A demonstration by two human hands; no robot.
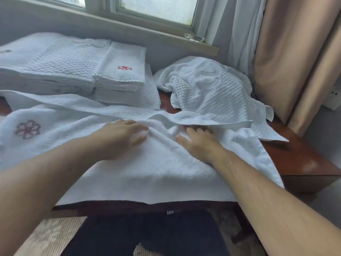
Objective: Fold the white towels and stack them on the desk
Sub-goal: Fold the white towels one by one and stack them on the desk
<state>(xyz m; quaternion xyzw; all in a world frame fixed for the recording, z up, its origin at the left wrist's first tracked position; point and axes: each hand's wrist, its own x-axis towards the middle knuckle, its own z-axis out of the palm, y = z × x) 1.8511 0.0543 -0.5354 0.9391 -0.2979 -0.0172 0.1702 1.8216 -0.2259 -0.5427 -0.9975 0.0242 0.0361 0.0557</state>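
A large white terry towel (147, 174) with a pink flower emblem at its left lies spread across the dark wooden desk (304, 163), its front edge hanging over the desk. My left hand (121, 135) rests palm down on the towel's middle, fingers gathering a wrinkle. My right hand (199, 143) lies beside it with its fingertips tucked under a raised fold of the same towel. Folded white towels (55, 71) are stacked at the back left, with a smaller folded stack (121, 76) bearing a red emblem next to them. A crumpled waffle-weave towel (212, 91) lies at the back right.
A window sill (147, 32) runs behind the desk with a small glass dish (193, 37) on it. Beige and white curtains (286, 61) hang at the right. The desk's right corner is bare wood. A dark seat (147, 235) is below the desk's front edge.
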